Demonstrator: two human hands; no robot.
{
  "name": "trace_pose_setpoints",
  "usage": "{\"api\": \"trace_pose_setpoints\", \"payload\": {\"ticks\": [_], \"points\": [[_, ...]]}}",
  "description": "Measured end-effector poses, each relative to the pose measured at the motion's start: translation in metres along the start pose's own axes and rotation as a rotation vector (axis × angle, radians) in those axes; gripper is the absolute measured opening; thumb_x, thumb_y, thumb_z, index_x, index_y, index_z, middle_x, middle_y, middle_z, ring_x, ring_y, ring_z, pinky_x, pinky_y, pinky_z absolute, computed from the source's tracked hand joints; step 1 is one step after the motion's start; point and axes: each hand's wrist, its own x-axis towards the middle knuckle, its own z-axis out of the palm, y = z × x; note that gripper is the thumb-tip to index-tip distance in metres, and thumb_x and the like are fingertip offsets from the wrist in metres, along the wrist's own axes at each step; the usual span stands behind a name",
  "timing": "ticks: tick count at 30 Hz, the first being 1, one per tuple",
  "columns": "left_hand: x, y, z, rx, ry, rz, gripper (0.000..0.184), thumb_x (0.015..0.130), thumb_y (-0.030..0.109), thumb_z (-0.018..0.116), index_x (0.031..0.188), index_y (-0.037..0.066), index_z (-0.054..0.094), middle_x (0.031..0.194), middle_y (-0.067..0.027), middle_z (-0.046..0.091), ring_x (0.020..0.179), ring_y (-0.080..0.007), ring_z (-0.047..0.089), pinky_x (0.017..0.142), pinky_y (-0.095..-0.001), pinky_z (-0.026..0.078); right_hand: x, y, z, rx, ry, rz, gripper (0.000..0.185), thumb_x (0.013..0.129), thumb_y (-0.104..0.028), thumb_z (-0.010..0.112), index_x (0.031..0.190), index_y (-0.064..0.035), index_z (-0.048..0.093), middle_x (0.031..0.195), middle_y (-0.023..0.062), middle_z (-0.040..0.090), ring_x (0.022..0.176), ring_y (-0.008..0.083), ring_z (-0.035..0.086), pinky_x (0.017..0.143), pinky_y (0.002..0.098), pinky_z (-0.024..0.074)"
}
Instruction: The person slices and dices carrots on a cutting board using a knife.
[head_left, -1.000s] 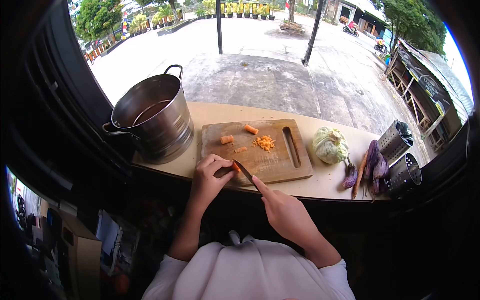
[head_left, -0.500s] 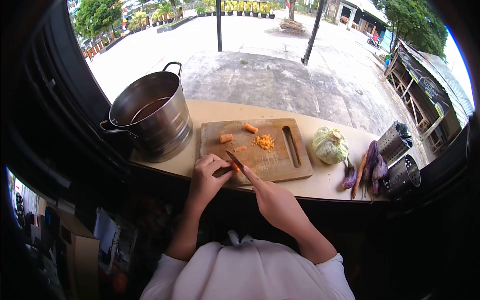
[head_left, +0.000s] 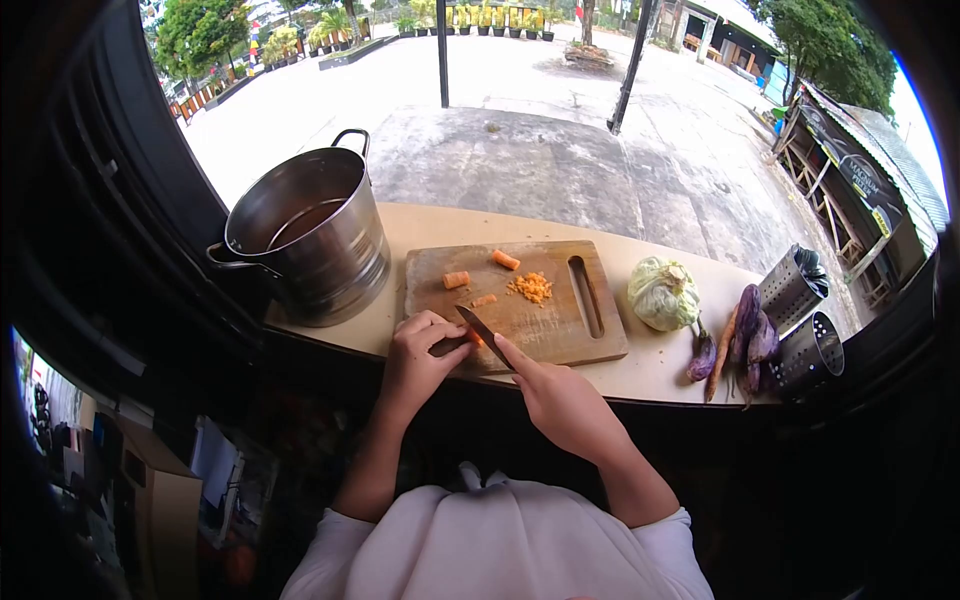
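Observation:
My left hand [head_left: 425, 352] pinches a small carrot piece [head_left: 475, 338] at the near left edge of the wooden cutting board [head_left: 540, 345]. A knife [head_left: 482, 331] is in my right hand [head_left: 553, 392], its blade slanting up and left beside that piece. The piece is partly hidden by fingers and blade. Farther up the board lie two carrot chunks [head_left: 456, 280] [head_left: 505, 260], a thin carrot piece [head_left: 484, 300] and a small heap of chopped carrot [head_left: 531, 288].
A large metal pot [head_left: 315, 240] stands left of the board. On the right are a cabbage [head_left: 662, 293], purple eggplants [head_left: 742, 335], a long carrot [head_left: 720, 356] and two perforated metal holders [head_left: 790, 285] [head_left: 811, 350]. The counter's near edge [head_left: 640, 398] runs below the board.
The knife and my right hand shifted up and left after the earliest frame, then slightly right. My left hand keeps its hold near the board's edge. The view has moved slightly.

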Motion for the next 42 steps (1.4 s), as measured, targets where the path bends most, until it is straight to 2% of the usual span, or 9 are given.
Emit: {"api": "trace_pose_setpoints", "payload": {"ticks": [4,7,10,13,16,19,28,37,42], "points": [[0.001,-0.001,0.0,-0.005,0.002,-0.002,0.022,0.072,0.008,0.09,0.09,0.004,0.077,0.086,-0.0081,0.07,0.082,-0.0278,0.068,0.078,-0.0392,0.053,-0.011,-0.018,-0.016,-0.044,-0.11,0.116,0.06,0.103,-0.009,0.05,0.161,-0.0086,0.034,0.089,0.0241,0.068,0.082,0.0403,0.068,0.075,0.0499,0.0528],[0.0,-0.002,0.001,-0.006,0.002,0.002,0.023,0.072,0.008,0.089,0.091,0.005,0.078,0.087,-0.0078,0.07,0.082,-0.0274,0.069,0.078,-0.039,0.053,-0.006,-0.009,-0.003,-0.038,-0.029,0.039,0.06,0.103,-0.009,0.05,0.16,-0.0076,0.034,0.087,0.0236,0.068,0.081,0.0404,0.068,0.075,0.0499,0.0529],[0.0,-0.001,0.001,-0.01,0.002,0.009,0.023,0.072,0.008,0.089,0.092,0.005,0.078,0.088,-0.0076,0.071,0.083,-0.0272,0.069,0.079,-0.0389,0.054,0.004,-0.007,0.002,0.006,-0.033,0.063,0.059,0.103,-0.009,0.049,0.16,-0.0132,0.036,0.097,0.0281,0.068,0.088,0.0448,0.066,0.079,0.0509,0.0502],[0.0,-0.001,0.0,-0.011,0.003,0.008,0.024,0.072,0.008,0.09,0.093,0.006,0.078,0.088,-0.0076,0.071,0.083,-0.0271,0.069,0.079,-0.0389,0.054,-0.001,-0.003,0.005,-0.039,-0.02,0.016,0.06,0.102,-0.009,0.051,0.16,-0.0055,0.033,0.085,0.023,0.066,0.078,0.0404,0.067,0.073,0.0495,0.0531],[0.0,-0.001,0.0,-0.002,0.011,0.011,0.024,0.072,0.008,0.09,0.093,0.006,0.078,0.089,-0.0078,0.071,0.083,-0.0273,0.069,0.079,-0.0389,0.054,-0.009,-0.012,-0.004,-0.059,-0.06,0.052,0.061,0.101,-0.007,0.051,0.16,-0.0047,0.034,0.084,0.0225,0.066,0.078,0.0396,0.067,0.073,0.0492,0.0535],[0.0,-0.001,0.002,-0.015,0.011,0.016,0.025,0.071,0.008,0.09,0.093,0.005,0.078,0.089,-0.0081,0.071,0.083,-0.0276,0.07,0.078,-0.039,0.054,-0.003,-0.017,-0.004,-0.054,-0.124,0.144,0.06,0.104,-0.009,0.048,0.161,-0.0115,0.033,0.096,0.0276,0.068,0.088,0.0439,0.067,0.079,0.0516,0.0507],[0.001,-0.001,0.0,-0.015,0.01,0.024,0.026,0.071,0.008,0.091,0.092,0.004,0.076,0.087,-0.009,0.07,0.083,-0.0284,0.069,0.077,-0.0393,0.054,-0.012,-0.015,-0.002,-0.11,-0.107,0.131,0.06,0.103,-0.01,0.05,0.161,-0.0114,0.035,0.093,0.0239,0.068,0.083,0.0413,0.068,0.076,0.0506,0.0522],[0.001,-0.001,0.0,-0.015,0.007,0.023,0.025,0.071,0.007,0.09,0.09,0.004,0.073,0.088,-0.0089,0.069,0.083,-0.028,0.069,0.077,-0.039,0.054,-0.022,-0.017,0.006,-0.307,0.027,0.102,0.06,0.101,-0.01,0.055,0.159,-0.0229,0.042,0.082,0.0156,0.063,0.066,0.0363,0.066,0.061,0.0479,0.0536],[0.001,0.001,0.001,-0.039,0.009,0.021,0.024,0.072,0.005,0.089,0.089,0.003,0.072,0.087,-0.009,0.069,0.082,-0.0276,0.069,0.075,-0.0379,0.054,-0.024,-0.014,0.008,-0.168,0.066,0.135,0.059,0.103,-0.012,0.054,0.16,-0.0207,0.04,0.088,0.018,0.066,0.074,0.0383,0.067,0.069,0.0487,0.0546]]}}
